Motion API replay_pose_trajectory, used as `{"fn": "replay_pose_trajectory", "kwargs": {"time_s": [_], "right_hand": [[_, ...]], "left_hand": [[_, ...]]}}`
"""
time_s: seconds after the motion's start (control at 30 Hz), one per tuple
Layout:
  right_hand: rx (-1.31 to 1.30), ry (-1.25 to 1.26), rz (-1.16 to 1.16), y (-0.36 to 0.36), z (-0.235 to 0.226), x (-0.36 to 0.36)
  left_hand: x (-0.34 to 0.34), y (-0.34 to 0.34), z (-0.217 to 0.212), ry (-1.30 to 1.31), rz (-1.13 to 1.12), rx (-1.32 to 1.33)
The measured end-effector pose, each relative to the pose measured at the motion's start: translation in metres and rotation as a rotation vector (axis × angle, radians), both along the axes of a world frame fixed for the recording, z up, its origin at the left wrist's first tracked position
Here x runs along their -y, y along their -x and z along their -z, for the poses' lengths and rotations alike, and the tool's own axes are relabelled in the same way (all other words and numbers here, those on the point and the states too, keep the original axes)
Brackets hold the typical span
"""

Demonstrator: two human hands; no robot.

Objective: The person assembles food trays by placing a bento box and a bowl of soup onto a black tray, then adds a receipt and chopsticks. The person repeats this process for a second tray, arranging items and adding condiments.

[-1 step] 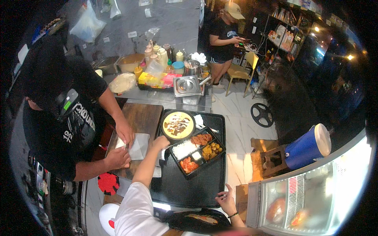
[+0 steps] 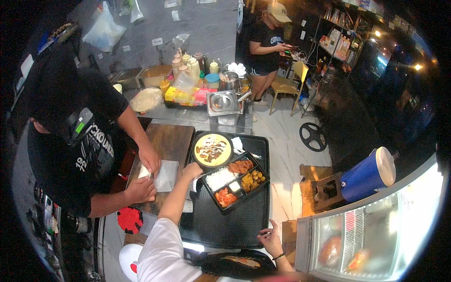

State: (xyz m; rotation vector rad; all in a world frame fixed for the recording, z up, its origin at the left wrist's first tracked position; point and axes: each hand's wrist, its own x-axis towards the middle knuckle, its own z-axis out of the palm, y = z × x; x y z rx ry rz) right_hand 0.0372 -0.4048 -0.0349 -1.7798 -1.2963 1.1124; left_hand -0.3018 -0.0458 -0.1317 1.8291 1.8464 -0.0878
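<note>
My left hand [image 2: 191, 171] is closed at the left edge of a black tray [image 2: 202, 230], by the lower rim of a round black bowl [image 2: 213, 149] with yellow food and brown-and-white topping. Whatever its fingers grip is hidden; a bit of white shows just under it. On the tray, a black compartment box [image 2: 235, 181] holds rice, glazed meat, potato-like chunks, red kimchi-like food and a small white piece. Wrapped utensils and a napkin [image 2: 238, 144] lie beyond it. My right hand [image 2: 270, 238], with a bracelet, is open and empty near the tray's lower right corner.
At left, a co-worker's hands [image 2: 145, 181] handle a white wrap over paper on a wooden board [image 2: 171, 138]. Sauce bottles [image 2: 192, 68] and a lidded metal pan [image 2: 222, 102] stand behind. A lit display fridge [image 2: 371, 225] and blue cooler [image 2: 364, 176] are right; another person stands far back.
</note>
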Motion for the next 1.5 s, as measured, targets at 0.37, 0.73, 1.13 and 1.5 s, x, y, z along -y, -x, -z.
{"fn": "replay_pose_trajectory", "kwargs": {"time_s": [0.37,0.73,1.13,1.5], "right_hand": [[0.003,-0.013,0.044,0.004,0.001,0.010],[0.095,-0.054,-0.028,0.030,-0.011,0.023],[0.137,0.096,-0.372,0.109,0.004,0.078],[0.237,-0.040,-1.060,0.122,-0.006,0.084]], "left_hand": [[0.030,-0.038,-0.063,-0.066,-0.164,-0.078],[0.084,0.005,-0.082,-0.337,-0.124,0.133],[0.325,0.036,-0.085,-0.509,-0.077,0.570],[0.511,0.020,-0.079,-0.434,-0.250,0.456]]}}
